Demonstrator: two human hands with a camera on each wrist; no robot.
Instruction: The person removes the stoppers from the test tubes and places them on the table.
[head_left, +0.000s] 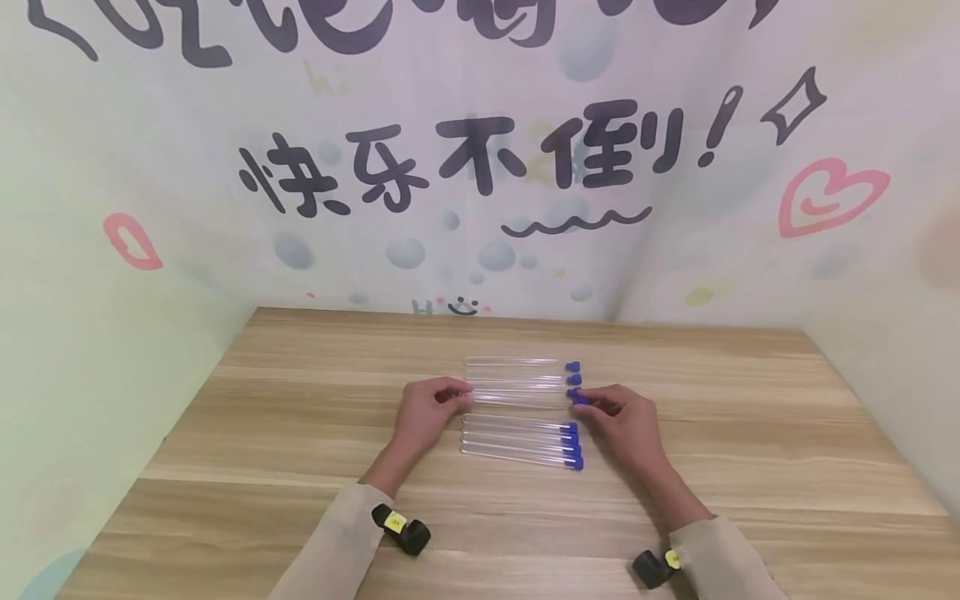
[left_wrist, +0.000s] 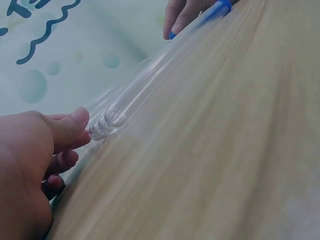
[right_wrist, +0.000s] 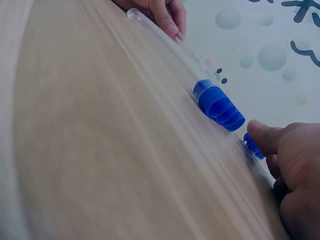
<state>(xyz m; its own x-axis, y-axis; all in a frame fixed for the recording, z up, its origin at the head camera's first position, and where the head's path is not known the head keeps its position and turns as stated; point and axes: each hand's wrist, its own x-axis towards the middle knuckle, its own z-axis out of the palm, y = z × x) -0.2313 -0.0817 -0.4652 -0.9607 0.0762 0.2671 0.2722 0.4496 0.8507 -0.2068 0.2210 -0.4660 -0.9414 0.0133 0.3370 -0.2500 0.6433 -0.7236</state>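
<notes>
My left hand (head_left: 422, 415) pinches the rounded end of a clear test tube (head_left: 517, 397) between thumb and fingers. At the other end, my right hand (head_left: 632, 423) pinches a small blue cap (right_wrist: 254, 146) between thumb and fingertips, close to the tube's mouth. Whether cap and tube touch I cannot tell. Several uncapped tubes (head_left: 510, 362) lie side by side behind, with loose blue caps (head_left: 573, 379) at their right ends. Nearer me lies a row of tubes (head_left: 517, 457) with blue caps (right_wrist: 220, 107) on them.
The wood-grain table (head_left: 300, 433) reaches back to a printed white cloth (head_left: 360, 250) with dark lettering, which also stands at both sides. A black wrist camera (head_left: 405, 533) is strapped at the left sleeve, another camera (head_left: 654, 569) at the right one.
</notes>
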